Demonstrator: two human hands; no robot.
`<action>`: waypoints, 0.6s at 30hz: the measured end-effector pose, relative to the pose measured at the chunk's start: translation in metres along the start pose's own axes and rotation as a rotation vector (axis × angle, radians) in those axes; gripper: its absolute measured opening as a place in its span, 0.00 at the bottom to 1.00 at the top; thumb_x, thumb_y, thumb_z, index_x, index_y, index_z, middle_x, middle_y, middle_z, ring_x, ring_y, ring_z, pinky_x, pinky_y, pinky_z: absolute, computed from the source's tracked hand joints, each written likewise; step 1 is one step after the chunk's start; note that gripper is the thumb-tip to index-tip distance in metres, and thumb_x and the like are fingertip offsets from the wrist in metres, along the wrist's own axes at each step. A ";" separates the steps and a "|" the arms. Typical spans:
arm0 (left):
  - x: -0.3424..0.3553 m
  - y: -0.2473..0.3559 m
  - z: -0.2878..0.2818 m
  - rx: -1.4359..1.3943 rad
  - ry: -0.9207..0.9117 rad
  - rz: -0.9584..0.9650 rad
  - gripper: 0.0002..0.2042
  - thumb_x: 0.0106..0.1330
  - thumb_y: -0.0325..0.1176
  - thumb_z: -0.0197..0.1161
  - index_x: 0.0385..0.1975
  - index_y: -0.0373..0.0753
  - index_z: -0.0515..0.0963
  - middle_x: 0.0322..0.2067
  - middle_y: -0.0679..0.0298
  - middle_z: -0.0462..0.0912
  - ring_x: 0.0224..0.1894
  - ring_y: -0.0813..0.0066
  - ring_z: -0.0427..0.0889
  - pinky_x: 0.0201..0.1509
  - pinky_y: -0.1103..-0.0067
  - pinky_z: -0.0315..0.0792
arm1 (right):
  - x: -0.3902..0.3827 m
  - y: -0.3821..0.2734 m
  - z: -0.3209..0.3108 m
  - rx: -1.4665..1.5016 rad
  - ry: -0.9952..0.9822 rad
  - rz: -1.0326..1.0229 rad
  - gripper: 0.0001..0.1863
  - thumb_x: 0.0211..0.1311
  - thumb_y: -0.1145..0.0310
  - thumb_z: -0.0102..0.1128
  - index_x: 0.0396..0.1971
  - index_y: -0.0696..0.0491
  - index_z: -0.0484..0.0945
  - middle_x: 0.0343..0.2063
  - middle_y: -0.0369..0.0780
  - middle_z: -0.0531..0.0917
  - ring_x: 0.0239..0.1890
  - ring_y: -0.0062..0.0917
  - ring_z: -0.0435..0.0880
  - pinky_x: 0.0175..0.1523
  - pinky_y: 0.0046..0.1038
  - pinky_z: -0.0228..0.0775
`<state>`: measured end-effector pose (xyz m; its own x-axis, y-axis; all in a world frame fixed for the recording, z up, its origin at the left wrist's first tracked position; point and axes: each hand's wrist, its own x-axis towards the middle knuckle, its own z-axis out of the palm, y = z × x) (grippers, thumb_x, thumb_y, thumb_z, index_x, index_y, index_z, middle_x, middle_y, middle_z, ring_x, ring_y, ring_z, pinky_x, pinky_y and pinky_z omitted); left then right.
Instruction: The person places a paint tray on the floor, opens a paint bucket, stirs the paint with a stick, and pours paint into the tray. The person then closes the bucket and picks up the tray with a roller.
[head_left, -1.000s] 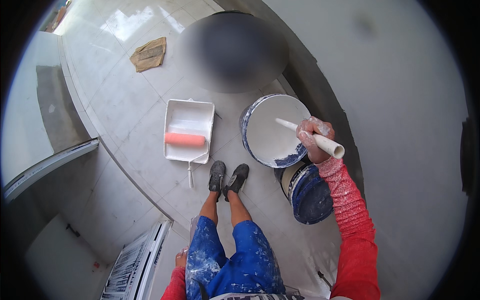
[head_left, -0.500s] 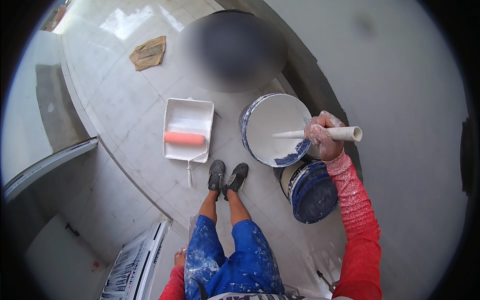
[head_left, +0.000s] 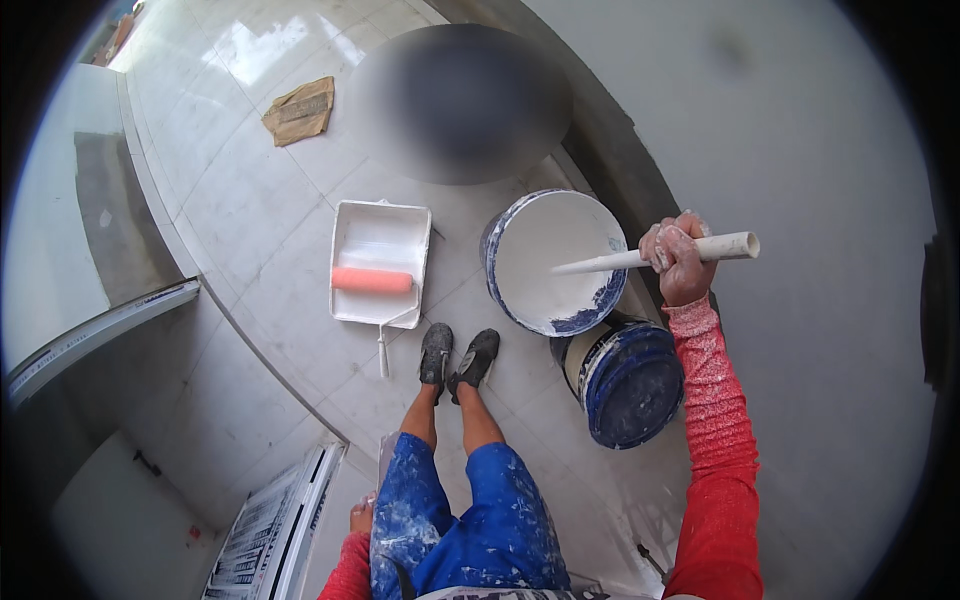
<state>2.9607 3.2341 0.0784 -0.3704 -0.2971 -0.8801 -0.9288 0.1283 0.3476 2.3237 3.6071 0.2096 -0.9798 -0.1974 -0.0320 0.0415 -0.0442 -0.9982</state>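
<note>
My right hand [head_left: 680, 258], smeared with white, is wrapped round a white plastic pipe [head_left: 733, 246]. The pipe slants down to the left, and its lower end dips into white paint [head_left: 535, 235] in a large bucket [head_left: 575, 324] with a blue-stained rim. Beside my left thigh hangs my left hand [head_left: 362, 514]; only a little of it shows and its fingers are mostly hidden. Left of the bucket, a white paint tray [head_left: 385, 222] lies on the floor, with a pink-orange paint roller [head_left: 372, 280] resting across it.
A second bucket [head_left: 635, 390] with a dark blue lid stands just nearer than the paint bucket. A blurred dark shape [head_left: 465, 105] fills the area beyond. Brown paper [head_left: 300, 111] lies on the tiled floor. A grey wall [head_left: 810, 300] runs along the right.
My right hand has moved to the right and slightly up, tilting the pipe's upper end farther right. The pipe's lower end stays in the paint. The view has shifted slightly.
</note>
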 end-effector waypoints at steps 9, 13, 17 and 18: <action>-0.003 0.007 -0.007 0.045 -0.016 -0.104 0.19 0.71 0.47 0.48 0.48 0.42 0.80 0.37 0.46 0.83 0.43 0.53 0.82 0.49 0.69 0.72 | 0.004 -0.003 -0.002 -0.096 0.123 -0.071 0.13 0.60 0.77 0.47 0.18 0.49 0.59 0.11 0.31 0.61 0.12 0.15 0.60 0.23 0.23 0.61; 0.001 0.017 -0.012 0.063 -0.011 -0.076 0.19 0.71 0.47 0.50 0.48 0.41 0.79 0.37 0.47 0.83 0.43 0.53 0.82 0.50 0.69 0.71 | 0.002 -0.005 -0.004 -0.080 0.131 -0.036 0.13 0.61 0.77 0.47 0.18 0.50 0.59 0.11 0.31 0.61 0.11 0.15 0.59 0.22 0.24 0.62; 0.000 0.016 -0.012 0.156 -0.006 0.142 0.18 0.71 0.46 0.51 0.49 0.41 0.79 0.37 0.48 0.83 0.42 0.55 0.82 0.50 0.69 0.72 | 0.002 0.002 -0.008 -0.405 0.118 -0.114 0.13 0.60 0.78 0.48 0.18 0.50 0.60 0.11 0.30 0.61 0.12 0.15 0.61 0.21 0.22 0.60; 0.000 0.019 -0.006 0.173 -0.016 0.182 0.18 0.71 0.46 0.51 0.49 0.41 0.79 0.37 0.48 0.84 0.42 0.56 0.82 0.50 0.69 0.72 | -0.003 0.000 -0.012 -0.213 0.144 -0.054 0.13 0.60 0.79 0.49 0.18 0.50 0.60 0.11 0.30 0.62 0.12 0.15 0.62 0.21 0.22 0.60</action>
<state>2.9428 3.2304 0.0867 -0.5296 -0.2397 -0.8137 -0.8311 0.3386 0.4411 2.3239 3.6193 0.2093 -0.9978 -0.0584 0.0302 -0.0391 0.1588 -0.9865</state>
